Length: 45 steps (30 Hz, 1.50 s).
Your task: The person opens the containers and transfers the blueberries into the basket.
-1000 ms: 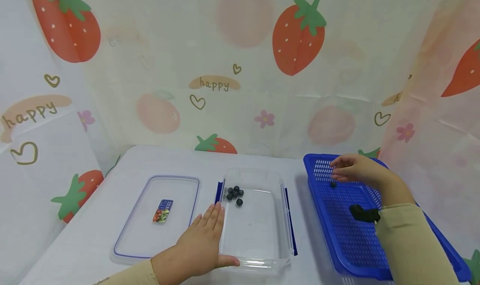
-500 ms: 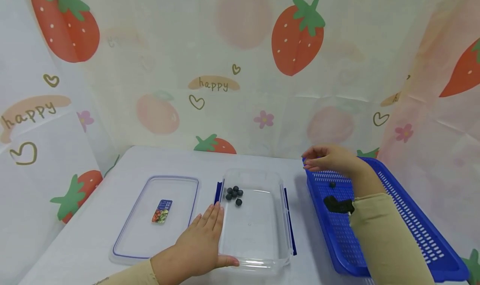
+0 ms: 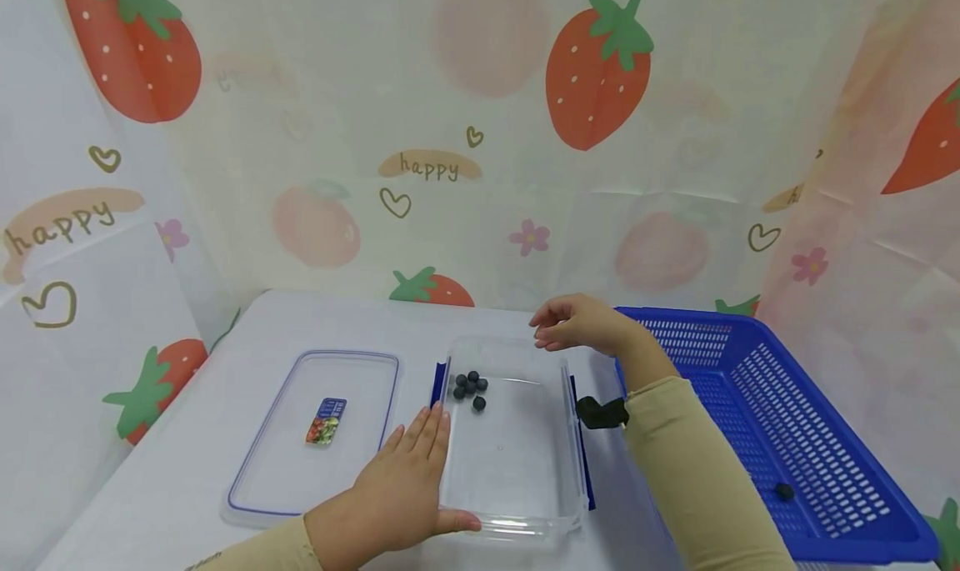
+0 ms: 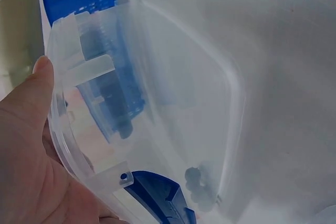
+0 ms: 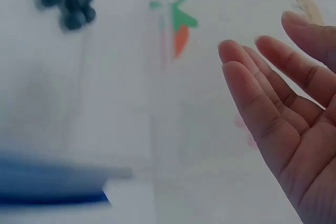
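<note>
Five blueberries (image 3: 469, 388) sit mid-frame in the clear box (image 3: 517, 504); left hand (image 3: 397, 488) lies flat, steadying it; right hand (image 3: 581, 325), fingers relaxed and empty, should hover centrally.

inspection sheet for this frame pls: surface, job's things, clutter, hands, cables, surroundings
Surface: table under a pale cloth.
Job's things: clear container holding a cluster of dark balls at its far left corner; blue basket to the right with one dark ball in it.
Clutter: clear lid with a small label, lying flat left of the container.
Hands: left hand rests flat on the container's near left rim, thumb along its edge; right hand hovers over the container's far right corner, fingers loose, and the right wrist view shows nothing in the palm.
Cables: nothing seen.
Surroundings: strawberry-print curtain behind and at both sides.
</note>
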### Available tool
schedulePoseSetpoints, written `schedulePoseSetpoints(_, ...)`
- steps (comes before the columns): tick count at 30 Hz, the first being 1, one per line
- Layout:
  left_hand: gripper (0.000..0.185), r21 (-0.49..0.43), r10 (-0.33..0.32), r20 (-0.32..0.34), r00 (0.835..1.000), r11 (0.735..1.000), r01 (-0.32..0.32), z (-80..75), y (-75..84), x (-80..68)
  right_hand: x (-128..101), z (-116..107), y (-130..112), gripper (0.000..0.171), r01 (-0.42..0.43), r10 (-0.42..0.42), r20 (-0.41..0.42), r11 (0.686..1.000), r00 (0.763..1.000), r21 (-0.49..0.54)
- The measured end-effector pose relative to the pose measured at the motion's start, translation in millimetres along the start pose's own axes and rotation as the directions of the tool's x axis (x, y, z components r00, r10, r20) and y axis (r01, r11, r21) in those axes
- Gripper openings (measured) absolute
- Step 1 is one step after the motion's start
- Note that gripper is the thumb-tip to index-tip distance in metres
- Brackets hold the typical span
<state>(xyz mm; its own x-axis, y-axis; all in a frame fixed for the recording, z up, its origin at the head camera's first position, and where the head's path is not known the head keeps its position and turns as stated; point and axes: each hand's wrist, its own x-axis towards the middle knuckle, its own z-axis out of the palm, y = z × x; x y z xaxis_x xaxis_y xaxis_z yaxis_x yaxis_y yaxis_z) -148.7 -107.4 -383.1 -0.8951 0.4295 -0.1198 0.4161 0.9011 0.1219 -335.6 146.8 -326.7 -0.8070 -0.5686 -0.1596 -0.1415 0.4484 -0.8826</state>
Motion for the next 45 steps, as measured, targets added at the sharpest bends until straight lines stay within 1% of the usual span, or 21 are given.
schedulePoseSetpoints(4, 0.120, -0.005, -0.009, 0.010, 1.000, 1.000, 0.009, 1.2, 0.2, 1.9, 17, 19, 2, 0.024, -0.009, 0.009, 0.013, 1.000, 1.000, 0.008)
schedulePoseSetpoints(8, 0.119, -0.007, -0.014, 0.025, 1.000, 1.000, 0.014, 2.3, -0.4, 4.0, 28, 36, 4, 0.021, -0.036, 0.036, 0.005, 0.999, 0.999, -0.012)
schedulePoseSetpoints(11, 0.117, -0.006, -0.011, 0.029, 1.000, 1.000, 0.012, 2.4, -1.0, 4.5, 36, 47, 5, 0.020, -0.060, 0.060, -0.002, 0.998, 0.998, -0.007)
schedulePoseSetpoints(17, 0.116, 0.002, -0.004, 0.008, 1.000, 1.000, 0.004, 3.0, -1.4, 4.0, 52, 71, 6, 0.016, -0.101, 0.100, 0.011, 0.994, 0.995, 0.032)
schedulePoseSetpoints(21, 0.118, 0.017, 0.009, -0.024, 1.000, 1.000, -0.009, 3.9, -0.9, 2.9, 59, 84, 11, 0.018, -0.155, 0.156, 0.022, 0.988, 0.988, -0.014)
schedulePoseSetpoints(24, 0.119, 0.030, 0.016, -0.039, 0.999, 0.999, -0.014, 4.6, -0.5, 2.8, 62, 89, 19, 0.017, -0.173, 0.176, 0.034, 0.983, 0.984, -0.063)
schedulePoseSetpoints(28, 0.119, 0.034, 0.007, -0.027, 1.000, 0.999, -0.006, 4.2, -0.2, 3.1, 64, 91, 27, 0.015, -0.182, 0.190, 0.054, 0.975, 0.980, -0.126)
schedulePoseSetpoints(33, 0.118, 0.025, 0.001, -0.018, 1.000, 1.000, -0.001, 3.8, -0.4, 2.9, 63, 91, 32, 0.017, -0.230, 0.250, 0.071, 0.951, 0.966, -0.207)
schedulePoseSetpoints(37, 0.116, 0.021, -0.002, -0.019, 1.000, 1.000, 0.002, 4.8, -1.0, 3.1, 61, 92, 34, 0.019, -0.265, 0.285, 0.073, 0.942, 0.956, -0.203)
schedulePoseSetpoints(42, 0.114, 0.021, 0.002, -0.031, 1.000, 1.000, -0.001, 5.7, -2.2, 3.3, 59, 94, 37, 0.021, -0.315, 0.331, 0.055, 0.928, 0.942, -0.198)
schedulePoseSetpoints(45, 0.115, 0.016, 0.002, -0.030, 1.000, 1.000, -0.002, 5.2, -2.7, 2.9, 59, 95, 39, 0.023, -0.342, 0.358, 0.064, 0.921, 0.931, -0.186)
